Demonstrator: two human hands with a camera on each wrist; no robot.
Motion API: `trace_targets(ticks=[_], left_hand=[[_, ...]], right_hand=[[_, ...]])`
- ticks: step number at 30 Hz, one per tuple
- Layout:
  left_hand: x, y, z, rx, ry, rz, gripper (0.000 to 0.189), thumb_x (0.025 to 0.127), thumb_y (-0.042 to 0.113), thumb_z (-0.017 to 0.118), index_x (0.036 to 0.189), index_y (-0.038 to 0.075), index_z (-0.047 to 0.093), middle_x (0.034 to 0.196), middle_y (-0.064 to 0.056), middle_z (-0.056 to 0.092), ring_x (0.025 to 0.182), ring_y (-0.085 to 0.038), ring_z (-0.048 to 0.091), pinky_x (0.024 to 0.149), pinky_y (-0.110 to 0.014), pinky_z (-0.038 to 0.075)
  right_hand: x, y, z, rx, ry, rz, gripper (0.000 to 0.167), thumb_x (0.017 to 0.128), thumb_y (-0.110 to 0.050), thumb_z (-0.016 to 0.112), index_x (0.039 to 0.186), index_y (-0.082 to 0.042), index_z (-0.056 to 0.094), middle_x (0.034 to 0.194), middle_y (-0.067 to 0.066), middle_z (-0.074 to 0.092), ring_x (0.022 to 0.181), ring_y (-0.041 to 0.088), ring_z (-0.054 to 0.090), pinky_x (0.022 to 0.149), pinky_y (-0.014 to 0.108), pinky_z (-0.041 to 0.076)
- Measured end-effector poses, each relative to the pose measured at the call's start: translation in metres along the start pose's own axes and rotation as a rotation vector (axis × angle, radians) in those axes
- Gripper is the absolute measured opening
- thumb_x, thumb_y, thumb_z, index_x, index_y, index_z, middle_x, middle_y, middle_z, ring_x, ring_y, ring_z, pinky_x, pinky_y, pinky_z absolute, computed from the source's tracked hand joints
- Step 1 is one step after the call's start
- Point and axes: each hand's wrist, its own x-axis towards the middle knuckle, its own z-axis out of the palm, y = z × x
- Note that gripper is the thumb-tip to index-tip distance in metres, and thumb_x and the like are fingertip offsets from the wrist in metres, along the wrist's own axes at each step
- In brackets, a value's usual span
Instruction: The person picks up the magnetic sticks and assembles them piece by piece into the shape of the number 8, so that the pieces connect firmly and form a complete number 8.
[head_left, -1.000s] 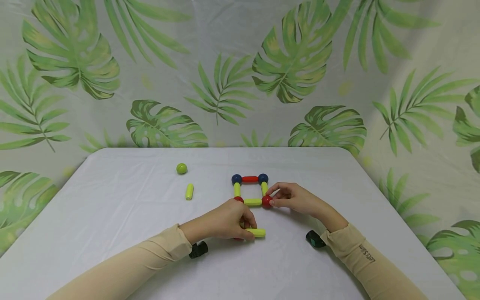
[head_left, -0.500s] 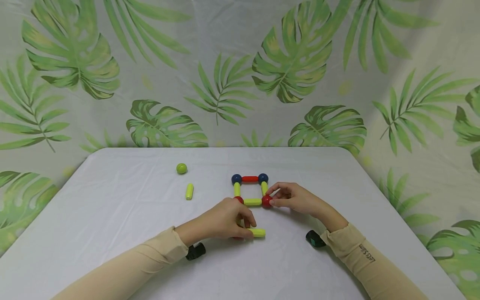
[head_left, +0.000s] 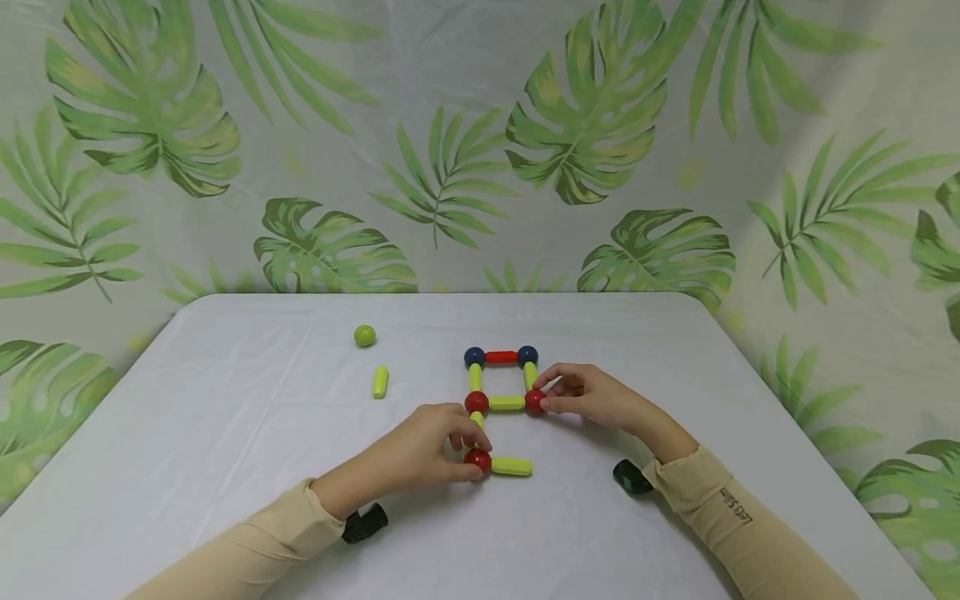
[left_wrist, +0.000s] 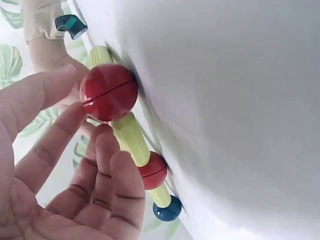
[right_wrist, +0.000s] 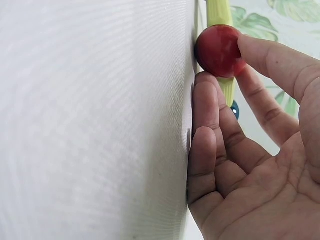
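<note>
On the white table lies a frame of balls and sticks. Two blue balls (head_left: 528,356) joined by a red stick (head_left: 502,357) form its far side. Yellow-green sticks (head_left: 507,403) link these to two red balls, with the left red ball (head_left: 476,402) continuing nearer through another stick to a lower red ball (head_left: 478,462). My left hand (head_left: 431,446) pinches that lower ball (left_wrist: 109,92) between thumb and forefinger. From it a yellow-green stick (head_left: 512,467) points right. My right hand (head_left: 588,398) pinches the right red ball (right_wrist: 220,51), its other fingers near the cloth.
A loose green ball (head_left: 364,336) and a loose yellow-green stick (head_left: 381,382) lie left of the frame. Black wrist devices (head_left: 365,523) show beneath both sleeves. A leaf-patterned cloth (head_left: 442,183) hangs behind the table.
My left hand has shifted left, from the near yellow-green stick to the lower red ball, uncovering the stick and the left red ball. My right hand stays on the right red ball.
</note>
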Motion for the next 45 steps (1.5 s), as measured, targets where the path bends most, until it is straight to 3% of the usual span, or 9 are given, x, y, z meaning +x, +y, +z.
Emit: trace_targets(ticks=[5,15,32,45], left_hand=[[-0.01,-0.003,0.002,-0.012,0.018,0.013,0.024,0.09,0.012,0.087,0.113,0.016,0.081,0.1,0.003,0.073,0.087,-0.01,0.064,0.075,-0.02,0.054],[-0.014,-0.005,0.012,-0.015,0.016,0.008,0.031,0.095,0.011,0.082,0.126,0.009,0.077,0.1,0.0,0.077,0.077,0.001,0.062,0.073,-0.018,0.055],[-0.016,-0.003,0.008,-0.039,0.047,-0.042,0.027,0.092,0.011,0.086,0.118,0.013,0.078,0.096,0.0,0.079,0.08,-0.003,0.066,0.072,-0.019,0.055],[-0.013,-0.005,0.009,-0.042,0.034,-0.044,0.028,0.092,0.012,0.086,0.119,0.013,0.079,0.097,0.0,0.08,0.08,-0.001,0.066,0.074,-0.018,0.056]], right_hand=[[0.001,0.0,0.0,-0.003,-0.001,-0.004,0.029,0.102,-0.025,0.076,0.127,-0.011,0.07,0.111,0.008,0.078,0.101,0.021,0.067,0.087,0.036,0.051],[0.001,-0.004,0.002,-0.013,0.002,0.001,0.029,0.101,-0.024,0.076,0.127,-0.011,0.069,0.111,0.007,0.077,0.102,0.022,0.066,0.086,0.036,0.05],[0.004,-0.011,0.0,-0.045,-0.024,0.008,0.03,0.102,-0.029,0.076,0.127,-0.014,0.069,0.113,0.007,0.077,0.101,0.02,0.066,0.083,0.033,0.051],[0.017,-0.025,-0.02,-0.141,-0.12,0.03,0.03,0.103,-0.031,0.073,0.127,-0.013,0.07,0.112,0.007,0.074,0.098,0.023,0.07,0.084,0.036,0.053]])
